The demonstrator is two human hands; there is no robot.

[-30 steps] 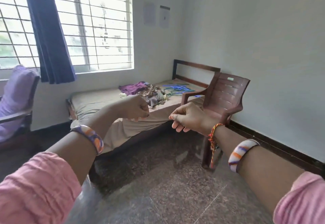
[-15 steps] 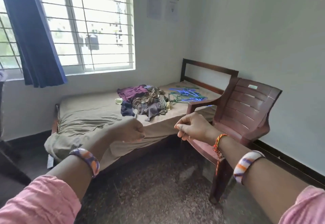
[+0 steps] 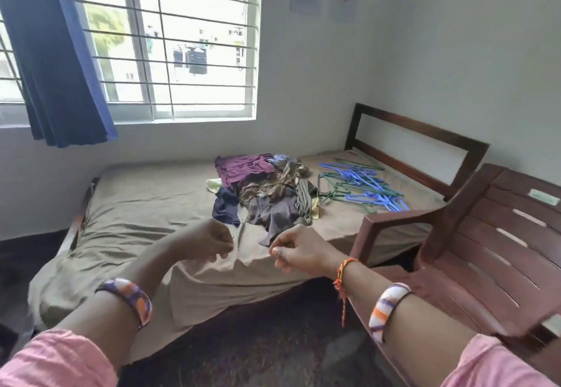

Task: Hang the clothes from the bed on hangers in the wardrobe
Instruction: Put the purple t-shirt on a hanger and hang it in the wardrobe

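A heap of clothes (image 3: 264, 192), purple, brown, grey and dark blue, lies in the middle of the bed (image 3: 145, 213). To its right on the sheet lies a scatter of blue and green hangers (image 3: 361, 186). My left hand (image 3: 206, 242) and my right hand (image 3: 299, 250) are raised side by side in front of the bed's near edge, short of the clothes. Both have their fingers curled in and hold nothing. No wardrobe is in view.
A brown plastic chair (image 3: 485, 253) stands close on my right, against the bed's side. A barred window (image 3: 170, 37) with a blue curtain (image 3: 57, 62) is behind the bed. The wooden headboard (image 3: 416, 140) is at the far right. Dark floor (image 3: 258, 341) lies below my arms.
I have come closer to the bed, so the clothes, hangers and chair look larger. My two hands have stayed raised and curled, close together.
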